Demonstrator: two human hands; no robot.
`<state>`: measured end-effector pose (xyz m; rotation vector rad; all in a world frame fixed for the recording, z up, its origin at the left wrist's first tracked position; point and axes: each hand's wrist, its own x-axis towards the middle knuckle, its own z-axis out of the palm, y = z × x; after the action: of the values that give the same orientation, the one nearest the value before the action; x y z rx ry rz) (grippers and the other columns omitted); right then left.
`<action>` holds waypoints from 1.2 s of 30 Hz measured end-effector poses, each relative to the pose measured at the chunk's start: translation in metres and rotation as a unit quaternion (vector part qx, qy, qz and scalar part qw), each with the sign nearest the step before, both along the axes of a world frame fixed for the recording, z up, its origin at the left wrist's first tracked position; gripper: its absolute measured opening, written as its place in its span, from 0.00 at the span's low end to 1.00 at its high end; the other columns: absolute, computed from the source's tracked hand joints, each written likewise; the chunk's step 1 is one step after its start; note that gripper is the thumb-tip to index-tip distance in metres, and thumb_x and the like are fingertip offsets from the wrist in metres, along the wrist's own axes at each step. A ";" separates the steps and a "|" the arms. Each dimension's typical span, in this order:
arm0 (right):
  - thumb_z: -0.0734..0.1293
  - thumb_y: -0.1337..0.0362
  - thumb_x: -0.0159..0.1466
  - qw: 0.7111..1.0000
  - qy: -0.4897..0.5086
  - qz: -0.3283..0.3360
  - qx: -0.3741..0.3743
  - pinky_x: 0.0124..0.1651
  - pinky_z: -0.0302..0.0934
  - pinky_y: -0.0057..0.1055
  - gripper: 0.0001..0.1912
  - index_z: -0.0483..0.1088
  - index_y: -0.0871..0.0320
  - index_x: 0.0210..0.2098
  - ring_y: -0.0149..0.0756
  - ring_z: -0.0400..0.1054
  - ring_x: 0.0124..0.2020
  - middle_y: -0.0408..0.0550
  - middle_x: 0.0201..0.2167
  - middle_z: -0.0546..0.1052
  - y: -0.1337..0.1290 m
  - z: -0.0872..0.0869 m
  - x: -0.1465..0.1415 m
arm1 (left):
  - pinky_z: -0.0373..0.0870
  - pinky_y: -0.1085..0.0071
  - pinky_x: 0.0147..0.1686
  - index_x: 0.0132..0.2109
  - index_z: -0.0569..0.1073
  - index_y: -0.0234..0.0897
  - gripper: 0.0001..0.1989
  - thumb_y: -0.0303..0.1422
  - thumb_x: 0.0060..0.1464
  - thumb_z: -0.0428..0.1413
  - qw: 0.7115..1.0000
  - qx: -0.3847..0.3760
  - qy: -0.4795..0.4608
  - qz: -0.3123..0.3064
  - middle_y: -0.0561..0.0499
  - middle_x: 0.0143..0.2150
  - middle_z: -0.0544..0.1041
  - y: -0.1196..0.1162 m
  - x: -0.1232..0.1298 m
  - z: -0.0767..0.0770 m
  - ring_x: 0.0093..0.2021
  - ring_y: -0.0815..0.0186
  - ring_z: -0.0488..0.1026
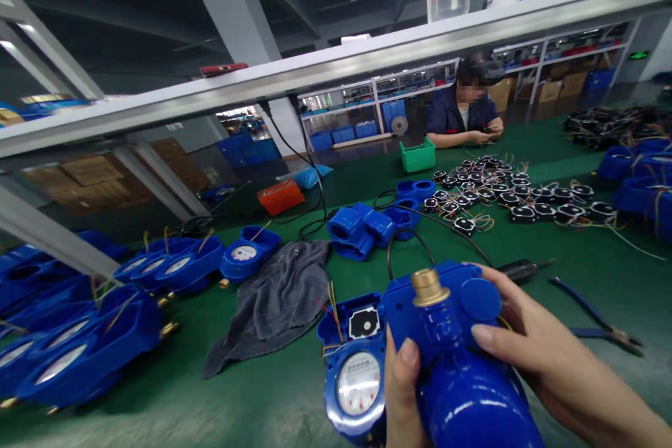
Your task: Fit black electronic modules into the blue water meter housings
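Head view. Both hands are at the near edge of a green bench (294,392), on a blue meter (467,399). The left hand (402,392) is partly curled against its left side, thumb showing, other fingers hidden. The right hand (530,343) is spread round its right side, thumb on the body, fingers behind the edge; the two share the grip. The meter is turned so that a brass fitting (429,288) faces up; its dial is out of sight.

Just left lies a second meter (358,385), dial up. A black-and-white motor (364,323) sits in its open compartment, with loose wires (336,308) standing out. Whether it touches the held one cannot be told.

Progress, as judged: motor placed in the second meter, wires not tucked away, no cover on. State of the held meter's compartment: cannot tell. At left, past a grey cloth (283,294), a group of meters (63,364) shows dials fitted and wires upright; these look part-built. Left to use, apparently: empty blue housings (349,231) behind the hands and many loose motors (488,185) spread beyond, so much of the batch seems outstanding.

Right of the hands: a black-handled screwdriver (517,271) and pliers (598,318), both unheld. A co-worker (465,108) sits across the bench, hands together.
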<state>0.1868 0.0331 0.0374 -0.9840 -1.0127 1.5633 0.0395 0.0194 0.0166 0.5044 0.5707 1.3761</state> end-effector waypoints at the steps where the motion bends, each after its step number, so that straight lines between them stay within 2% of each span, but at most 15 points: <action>1: 0.73 0.55 0.53 0.999 0.023 0.027 -0.005 0.55 0.62 0.43 0.40 0.52 0.49 0.59 0.47 0.63 0.55 0.52 0.56 0.65 0.004 0.001 0.000 | 0.56 0.54 0.60 0.61 0.62 0.43 0.34 0.45 0.49 0.60 1.000 0.008 0.002 0.003 0.46 0.58 0.69 0.001 0.003 0.001 0.59 0.47 0.63; 5: 0.71 0.57 0.57 0.999 0.000 -0.017 0.034 0.55 0.61 0.39 0.36 0.50 0.49 0.60 0.42 0.65 0.52 0.48 0.54 0.68 0.008 0.002 -0.004 | 0.56 0.55 0.60 0.59 0.66 0.44 0.30 0.47 0.50 0.59 1.000 -0.020 0.017 0.003 0.47 0.55 0.72 0.005 0.009 -0.001 0.59 0.49 0.64; 9: 0.70 0.57 0.58 0.995 -0.054 -0.069 0.050 0.55 0.59 0.37 0.35 0.51 0.50 0.60 0.41 0.65 0.52 0.47 0.53 0.68 0.006 0.001 -0.007 | 0.54 0.55 0.62 0.50 0.75 0.41 0.27 0.52 0.47 0.58 0.989 -0.124 0.001 -0.087 0.46 0.51 0.75 0.008 0.003 -0.005 0.61 0.47 0.61; 12: 0.70 0.55 0.57 0.990 -0.089 -0.087 0.063 0.53 0.61 0.39 0.36 0.52 0.48 0.60 0.41 0.66 0.50 0.46 0.53 0.68 0.007 -0.003 -0.007 | 0.51 0.55 0.63 0.47 0.77 0.39 0.24 0.50 0.49 0.58 0.980 -0.148 -0.023 -0.129 0.46 0.49 0.76 0.011 -0.003 -0.006 0.61 0.48 0.61; 16: 0.70 0.54 0.56 0.987 -0.106 -0.095 0.074 0.53 0.62 0.40 0.36 0.52 0.46 0.60 0.40 0.67 0.49 0.44 0.52 0.69 0.011 -0.009 -0.007 | 0.50 0.56 0.63 0.51 0.75 0.42 0.21 0.46 0.54 0.56 0.987 -0.140 -0.011 -0.082 0.48 0.48 0.77 0.017 -0.006 -0.007 0.61 0.51 0.61; 21: 0.70 0.55 0.56 0.986 -0.114 -0.101 0.064 0.54 0.60 0.39 0.36 0.52 0.47 0.59 0.40 0.66 0.50 0.44 0.52 0.69 0.012 -0.014 -0.009 | 0.55 0.58 0.62 0.50 0.75 0.46 0.20 0.45 0.50 0.59 0.987 -0.147 0.060 -0.019 0.51 0.50 0.76 0.022 -0.005 -0.011 0.59 0.51 0.64; 27: 0.71 0.56 0.56 0.989 -0.086 -0.101 0.060 0.52 0.61 0.37 0.36 0.52 0.50 0.59 0.40 0.67 0.48 0.46 0.52 0.69 0.013 -0.018 -0.007 | 0.67 0.61 0.54 0.53 0.72 0.44 0.29 0.47 0.43 0.63 0.982 -0.127 0.124 0.064 0.49 0.47 0.78 0.031 0.001 -0.018 0.55 0.50 0.69; 31: 0.71 0.57 0.56 0.995 -0.024 -0.085 0.049 0.52 0.61 0.35 0.36 0.52 0.53 0.58 0.39 0.67 0.47 0.49 0.51 0.69 0.018 -0.020 -0.005 | 0.68 0.60 0.51 0.56 0.69 0.41 0.32 0.45 0.43 0.64 0.980 -0.133 0.123 0.085 0.46 0.46 0.78 0.028 0.008 -0.011 0.52 0.50 0.71; 36: 0.73 0.57 0.53 0.995 0.075 -0.071 -0.006 0.50 0.64 0.39 0.39 0.53 0.55 0.58 0.43 0.69 0.46 0.50 0.47 0.72 0.021 -0.032 -0.005 | 0.66 0.61 0.52 0.56 0.67 0.40 0.29 0.38 0.46 0.63 0.983 -0.131 0.090 0.091 0.46 0.50 0.76 0.015 0.012 0.003 0.52 0.52 0.71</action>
<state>0.1815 0.0540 0.0051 -0.9115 -0.8134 1.5027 0.0519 0.0344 0.0193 0.3711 0.9508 1.4087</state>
